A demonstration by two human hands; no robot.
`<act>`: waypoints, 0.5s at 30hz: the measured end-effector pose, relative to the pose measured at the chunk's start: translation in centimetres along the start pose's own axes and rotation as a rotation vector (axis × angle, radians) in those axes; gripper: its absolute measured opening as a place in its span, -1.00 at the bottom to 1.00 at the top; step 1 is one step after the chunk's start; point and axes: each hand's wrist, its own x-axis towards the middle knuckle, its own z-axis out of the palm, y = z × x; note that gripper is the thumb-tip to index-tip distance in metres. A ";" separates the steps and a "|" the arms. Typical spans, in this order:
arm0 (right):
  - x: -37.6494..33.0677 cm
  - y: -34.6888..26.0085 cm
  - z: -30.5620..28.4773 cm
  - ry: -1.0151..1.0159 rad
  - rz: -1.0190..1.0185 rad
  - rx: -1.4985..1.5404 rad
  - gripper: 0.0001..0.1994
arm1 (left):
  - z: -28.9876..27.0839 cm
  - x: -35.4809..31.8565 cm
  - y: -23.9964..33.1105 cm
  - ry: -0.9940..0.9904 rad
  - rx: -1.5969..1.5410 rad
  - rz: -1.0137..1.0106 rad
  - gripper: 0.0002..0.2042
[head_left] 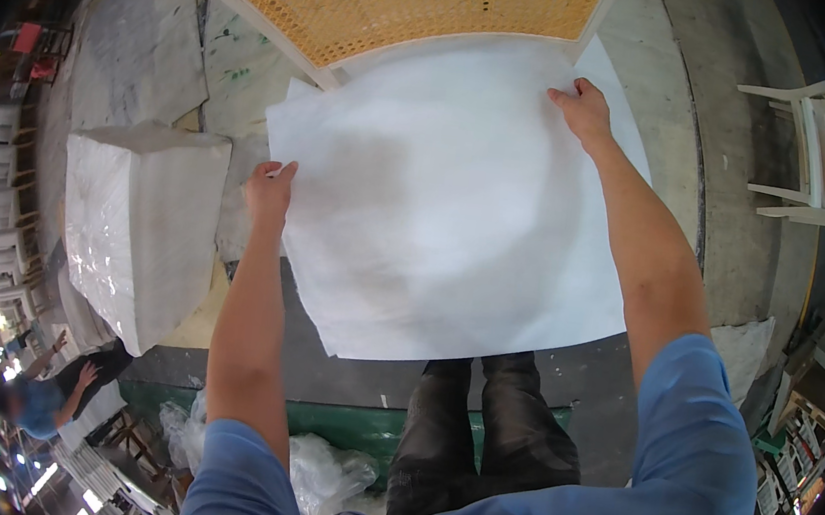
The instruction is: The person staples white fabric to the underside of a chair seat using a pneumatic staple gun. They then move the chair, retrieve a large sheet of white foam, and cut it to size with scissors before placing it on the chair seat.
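Observation:
A large white sheet [460, 192], thin like foam wrap or paper, spreads out in front of me between my two hands. My left hand [269, 190] pinches its left edge. Farther up on the right, my right hand [583, 113] grips the sheet near its far right corner, thumb and fingers closed on it. Just beyond, a panel of yellow woven cane in a white frame [409, 6] stands against the sheet's far side. One frame leg reaches down at the left, and the near rail meets the sheet. The sheet's near edge hangs in front of my legs.
A block wrapped in white plastic [139, 229] sits at the left on a grey worktop [144, 38]. Crumpled clear plastic [319, 474] lies near my feet. White chair frames [815, 154] stand at the right. Another person [46, 400] is at the lower left, beside stacked chairs.

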 end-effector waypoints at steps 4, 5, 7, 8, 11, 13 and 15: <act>-2.7 1.4 -0.8 -0.069 -0.156 0.124 -0.61 | 0.0 -1.3 0.3 0.117 -0.218 0.086 -0.33; -4.2 2.0 -1.4 -0.043 -0.215 0.178 -0.65 | -0.4 -2.3 0.2 0.095 -0.277 0.135 -0.32; -7.1 3.0 -3.6 0.005 -0.261 0.282 -0.74 | -1.7 -4.7 0.4 0.020 -0.415 0.184 -0.35; -9.4 3.7 -5.2 0.015 -0.162 0.298 -0.77 | -2.7 -6.6 0.2 -0.052 -0.466 0.102 -0.39; -15.3 4.3 -10.5 0.052 -0.174 0.749 -0.77 | -6.4 -12.0 0.4 -0.208 -0.674 0.185 -0.54; -17.1 4.1 -14.7 0.033 -0.109 0.785 -0.74 | -8.5 -14.3 1.0 -0.278 -0.710 0.170 -0.62; -18.2 3.9 -17.9 0.039 0.039 0.732 -0.72 | -10.0 -15.1 1.5 -0.296 -0.766 0.075 -0.66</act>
